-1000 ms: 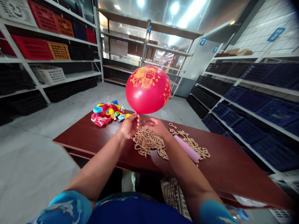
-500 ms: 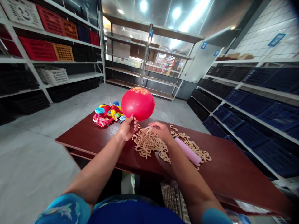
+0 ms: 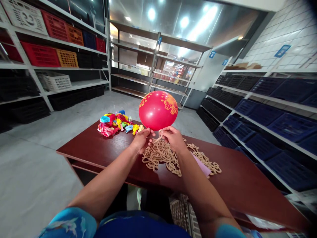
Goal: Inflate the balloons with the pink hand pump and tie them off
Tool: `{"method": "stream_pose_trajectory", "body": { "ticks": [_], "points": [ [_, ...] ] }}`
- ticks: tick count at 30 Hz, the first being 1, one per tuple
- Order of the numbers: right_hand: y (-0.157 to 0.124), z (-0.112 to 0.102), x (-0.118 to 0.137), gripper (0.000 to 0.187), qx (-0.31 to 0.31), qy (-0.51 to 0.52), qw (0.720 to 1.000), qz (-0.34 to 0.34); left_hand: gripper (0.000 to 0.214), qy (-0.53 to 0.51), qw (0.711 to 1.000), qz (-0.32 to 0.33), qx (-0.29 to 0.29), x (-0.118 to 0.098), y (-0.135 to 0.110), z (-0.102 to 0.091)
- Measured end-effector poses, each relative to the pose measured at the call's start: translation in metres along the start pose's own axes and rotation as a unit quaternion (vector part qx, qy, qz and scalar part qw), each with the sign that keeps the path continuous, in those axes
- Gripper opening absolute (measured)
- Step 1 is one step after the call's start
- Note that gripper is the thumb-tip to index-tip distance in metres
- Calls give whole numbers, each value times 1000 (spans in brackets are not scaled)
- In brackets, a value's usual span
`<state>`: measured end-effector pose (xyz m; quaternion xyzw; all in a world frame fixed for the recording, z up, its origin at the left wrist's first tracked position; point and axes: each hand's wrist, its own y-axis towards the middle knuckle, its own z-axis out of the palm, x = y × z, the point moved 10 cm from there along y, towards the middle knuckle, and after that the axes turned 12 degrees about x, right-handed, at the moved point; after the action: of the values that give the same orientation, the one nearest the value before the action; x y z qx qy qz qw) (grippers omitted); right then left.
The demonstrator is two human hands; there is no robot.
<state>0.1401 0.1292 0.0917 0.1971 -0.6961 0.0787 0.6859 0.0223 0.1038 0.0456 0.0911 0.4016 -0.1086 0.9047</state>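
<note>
The red printed balloon (image 3: pixel 158 111) has shifted right, and the right hand (image 3: pixel 173 138) has come up off the tan cord pile (image 3: pixel 160 154); the left hand (image 3: pixel 142 140) has a narrow, pinching grip at the balloon's neck, presumably to keep air in, the body held up over the bench (image 3: pixel 235 180)'s far side; the right grip is closed on one cord piece (image 3: pixel 159 137), seemingly kept close to the neck for easy reach.

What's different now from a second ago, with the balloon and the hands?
The red balloon came down a little and turned. The right hand has taken hold of a beige strand. The left hand still holds the balloon's bottom end; the limp balloons stayed put.
</note>
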Motion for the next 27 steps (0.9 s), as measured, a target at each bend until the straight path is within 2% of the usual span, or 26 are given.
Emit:
{"method": "stream_pose_trajectory", "body": {
  "ticks": [5,12,16,20,24,27],
  "points": [
    [-5,8,5,23,-26,-3,999,-35,19,46,998,-36,-31,16,-6,-1],
    [-12,10,8,23,-74,-65,990,-99,20,60,997,-39,-12,27,-6,4],
    [-18,8,4,22,-106,-78,986,-107,19,63,997,-39,-8,31,-6,1],
    [-20,0,-5,26,-133,25,986,-96,25,134,991,-24,-9,28,-6,-3],
    [-25,-10,-2,28,-188,169,961,-116,22,184,983,-1,-31,25,-8,-9],
    [-24,-4,16,23,-189,135,961,-151,18,167,985,-4,-36,32,-6,-10]
  ]
}}
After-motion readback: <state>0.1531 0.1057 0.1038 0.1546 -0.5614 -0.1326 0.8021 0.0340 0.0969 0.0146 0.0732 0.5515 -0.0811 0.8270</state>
